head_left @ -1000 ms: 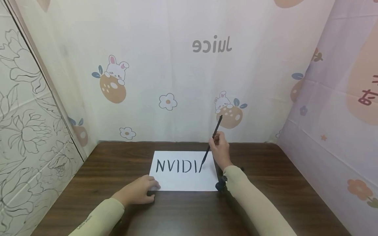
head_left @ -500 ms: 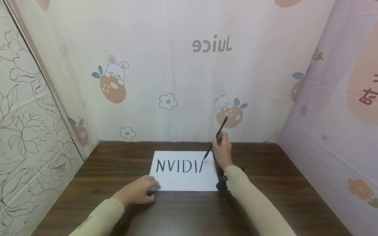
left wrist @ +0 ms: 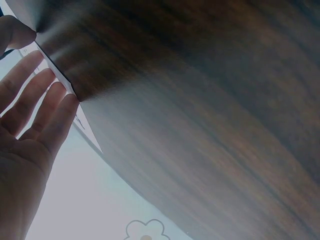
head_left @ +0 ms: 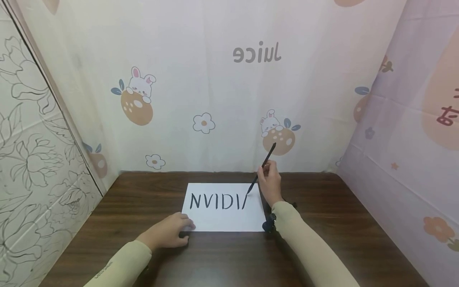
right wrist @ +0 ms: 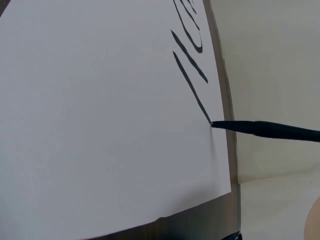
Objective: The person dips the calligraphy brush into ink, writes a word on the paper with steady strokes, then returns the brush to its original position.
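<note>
A white sheet of paper (head_left: 222, 221) lies on the table, bearing the dark hand-drawn letters NVIDI and a slanted stroke (right wrist: 191, 86) at their right. My right hand (head_left: 270, 184) holds a slim black pen (head_left: 269, 153) with thumb and fingers, tilted so that its back end points up and to the right. In the right wrist view the tapered tip of the pen (right wrist: 270, 130) meets the end of that stroke. The left hand (head_left: 170, 231) rests on the paper's lower left corner, fingers extended and spread, as the left wrist view shows too.
Both hands are over a dark wood-grain table (head_left: 229, 263). A printed curtain (head_left: 172, 71) rises behind its far edge, with more patterned cloth at both sides. A small dark round object (head_left: 268, 225) sits at my right cuff.
The pen tip and right hand have shifted up and to the right, and the slanted stroke has grown longer upward. Over the last half second they stay almost still. My left hand has not moved.
</note>
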{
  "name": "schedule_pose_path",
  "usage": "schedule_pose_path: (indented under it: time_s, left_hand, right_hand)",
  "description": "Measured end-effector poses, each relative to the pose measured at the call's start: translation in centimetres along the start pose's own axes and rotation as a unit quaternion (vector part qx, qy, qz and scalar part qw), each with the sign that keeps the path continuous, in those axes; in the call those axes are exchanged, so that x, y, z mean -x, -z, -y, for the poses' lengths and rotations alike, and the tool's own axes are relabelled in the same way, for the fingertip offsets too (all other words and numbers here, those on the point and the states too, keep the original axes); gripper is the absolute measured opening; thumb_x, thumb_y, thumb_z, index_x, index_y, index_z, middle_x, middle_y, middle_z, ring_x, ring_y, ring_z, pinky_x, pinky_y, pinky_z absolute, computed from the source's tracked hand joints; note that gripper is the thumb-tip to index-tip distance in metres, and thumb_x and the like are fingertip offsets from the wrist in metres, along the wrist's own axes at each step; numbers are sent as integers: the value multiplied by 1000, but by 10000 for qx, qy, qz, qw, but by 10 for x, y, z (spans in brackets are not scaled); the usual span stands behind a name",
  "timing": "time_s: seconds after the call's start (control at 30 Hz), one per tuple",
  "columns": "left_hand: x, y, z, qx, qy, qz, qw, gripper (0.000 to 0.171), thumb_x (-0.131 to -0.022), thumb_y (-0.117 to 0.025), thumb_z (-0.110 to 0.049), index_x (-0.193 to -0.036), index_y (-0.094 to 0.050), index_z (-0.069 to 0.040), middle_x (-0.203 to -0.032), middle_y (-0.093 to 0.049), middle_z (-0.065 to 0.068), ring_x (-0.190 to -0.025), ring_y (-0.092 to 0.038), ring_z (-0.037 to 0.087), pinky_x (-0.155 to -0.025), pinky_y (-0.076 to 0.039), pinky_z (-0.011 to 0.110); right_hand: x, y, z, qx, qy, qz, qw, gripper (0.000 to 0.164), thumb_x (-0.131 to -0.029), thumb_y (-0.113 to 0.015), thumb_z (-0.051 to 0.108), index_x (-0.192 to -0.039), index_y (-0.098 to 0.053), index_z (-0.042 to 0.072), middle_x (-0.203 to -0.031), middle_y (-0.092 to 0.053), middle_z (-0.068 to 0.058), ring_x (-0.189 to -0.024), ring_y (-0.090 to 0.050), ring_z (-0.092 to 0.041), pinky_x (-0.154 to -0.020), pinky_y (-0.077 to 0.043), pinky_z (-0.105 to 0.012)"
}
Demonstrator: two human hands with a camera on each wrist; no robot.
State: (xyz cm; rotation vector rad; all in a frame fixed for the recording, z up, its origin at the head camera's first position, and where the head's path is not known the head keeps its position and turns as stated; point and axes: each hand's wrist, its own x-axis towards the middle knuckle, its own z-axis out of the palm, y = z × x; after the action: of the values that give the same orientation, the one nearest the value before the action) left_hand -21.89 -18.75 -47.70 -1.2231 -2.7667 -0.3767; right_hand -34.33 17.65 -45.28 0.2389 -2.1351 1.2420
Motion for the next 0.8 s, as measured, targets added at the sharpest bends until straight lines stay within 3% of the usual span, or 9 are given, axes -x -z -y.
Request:
schedule_pose_path:
  time_s: [0.8]
  left_hand:
    - [-1, 3, -4, 33, 149, 111, 9998, 26, -83, -73, -18, -107, -73, -9, -103, -66, -2, -99, -60, 17, -88, -52, 38]
  right_hand:
    - [4, 4, -3, 106, 46, 240, 9996, 15, -98, -57, 15, -110, -51, 9, -87, -58, -6, -73, -54, -21, -62, -47, -37]
